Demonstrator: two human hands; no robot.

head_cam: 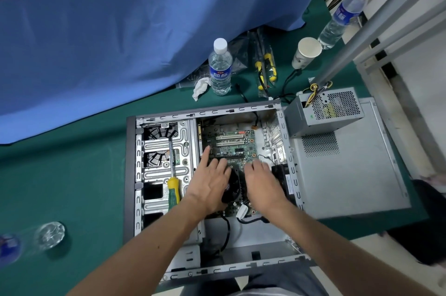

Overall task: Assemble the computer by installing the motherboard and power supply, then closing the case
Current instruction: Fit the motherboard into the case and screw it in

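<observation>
Left hand: I am seeing my left hand [210,182] lying spread on the motherboard [231,148], fingers fairly straight and the forefinger reaching toward the slots; it is pressing, not grasping anything.
Right hand: my right hand [261,181] is resting flat on the board's other side beside the cooler fan [234,187], fingers loosely extended, holding nothing.
Why both hands flat: I judge I am steadying the board from either side of the fan so that it is settling level onto its mounts rather than tipping.
Motherboard: it is lying inside the open case [131,175], in the main bay next to the drive cage, with cables trailing from its near edge.
Screwdriver: the yellow-handled screwdriver [173,189] is lying on the drive cage just beside my left wrist, likely parked there for the board screws.
Power supply: the power supply [325,112] is sitting outside the case, on top of the side panel [350,175], its wire bundle hanging loose; it is not yet installed.
Side panel: it is lying flat on the green table [60,175] just to the right of the case, presumably set aside for closing last.
Stage: by my reading, the board is being seated; fixing it, fitting the supply and closing are all left to do.
</observation>
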